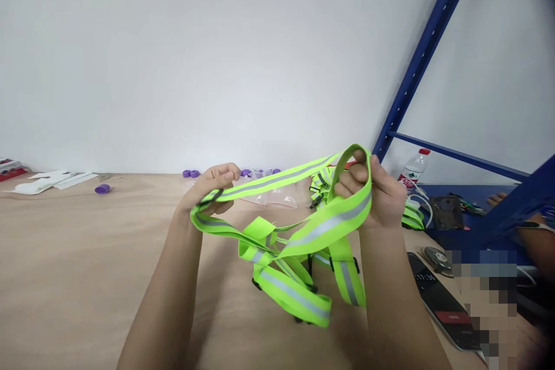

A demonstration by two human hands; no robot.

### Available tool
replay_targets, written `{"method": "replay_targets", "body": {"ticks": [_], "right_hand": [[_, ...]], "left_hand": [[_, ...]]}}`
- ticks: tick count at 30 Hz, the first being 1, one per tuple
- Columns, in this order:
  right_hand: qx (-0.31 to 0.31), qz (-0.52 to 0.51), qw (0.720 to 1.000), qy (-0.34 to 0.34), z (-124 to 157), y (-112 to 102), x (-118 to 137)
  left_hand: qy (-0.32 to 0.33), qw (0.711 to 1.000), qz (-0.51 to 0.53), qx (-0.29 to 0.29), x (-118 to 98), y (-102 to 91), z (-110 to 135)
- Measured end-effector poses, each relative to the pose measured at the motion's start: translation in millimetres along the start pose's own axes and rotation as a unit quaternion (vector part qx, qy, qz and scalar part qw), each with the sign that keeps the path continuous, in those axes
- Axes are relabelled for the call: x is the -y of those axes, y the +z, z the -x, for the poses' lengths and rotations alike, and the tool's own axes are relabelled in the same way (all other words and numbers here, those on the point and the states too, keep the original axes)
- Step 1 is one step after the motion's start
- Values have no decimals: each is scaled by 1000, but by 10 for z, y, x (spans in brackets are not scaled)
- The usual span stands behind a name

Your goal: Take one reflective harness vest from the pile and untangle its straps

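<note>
A neon yellow-green reflective strap harness [332, 225] with a silver stripe and black buckles is stretched between my hands above the table. My left hand [219, 185] has the strap looped around it near a black slider, its fingers curled together. On the other side, my right hand [381, 191] grips a raised loop, with fingers inside the band. Several crossed straps and buckles dangle below in a tangle. Behind my right hand lies a pile of similar reflective straps [321, 185], partly hidden.
Clear plastic bags [281, 198] and small purple rolls [191, 173] lie near the wall. A purple cap-like piece [103, 189] and white strips [47, 182] are at left. At right are a phone [442, 300], a tape measure [437, 259], a bottle [414, 169], a blue frame [416, 63] and another person's arm [540, 243].
</note>
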State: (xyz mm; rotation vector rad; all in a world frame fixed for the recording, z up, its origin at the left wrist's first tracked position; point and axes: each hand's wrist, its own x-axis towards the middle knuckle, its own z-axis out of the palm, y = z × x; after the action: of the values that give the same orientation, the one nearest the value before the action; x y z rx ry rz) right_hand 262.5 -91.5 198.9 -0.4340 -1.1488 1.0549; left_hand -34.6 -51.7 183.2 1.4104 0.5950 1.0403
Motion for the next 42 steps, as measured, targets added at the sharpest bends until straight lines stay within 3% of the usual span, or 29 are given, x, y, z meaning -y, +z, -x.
{"method": "replay_targets", "body": {"ticks": [2, 7, 13, 16, 19, 23, 26, 30, 36, 42], "right_hand": [[-25, 11, 999, -21, 0, -21, 26], [-32, 74, 994, -68, -12, 91, -1], [8, 108, 992, -64, 39, 292, -150], [40, 118, 991, -56, 84, 362, -186], [68, 136, 987, -42, 111, 405, -201], [67, 161, 983, -58, 106, 411, -217], [29, 165, 981, -97, 85, 397, -218], [-41, 170, 975, -137, 37, 352, -157], [-139, 150, 957, -208, -36, 234, 6], [-149, 155, 948, -234, -9, 230, 53]], "left_hand": [[14, 999, 35, -36, 18, -9, -29], [60, 990, -9, -124, -58, 107, -68], [49, 992, -111, -23, -183, 560, 53], [77, 983, -167, -13, -165, 840, 65], [75, 979, -188, 2, -118, 989, 34], [74, 989, -131, -3, -97, 912, -4], [36, 995, -93, 17, -132, 776, 9], [0, 986, -168, 11, -193, 655, 70], [91, 943, -306, -97, -184, 518, 88], [159, 872, -400, -232, -161, 480, 37]]}}
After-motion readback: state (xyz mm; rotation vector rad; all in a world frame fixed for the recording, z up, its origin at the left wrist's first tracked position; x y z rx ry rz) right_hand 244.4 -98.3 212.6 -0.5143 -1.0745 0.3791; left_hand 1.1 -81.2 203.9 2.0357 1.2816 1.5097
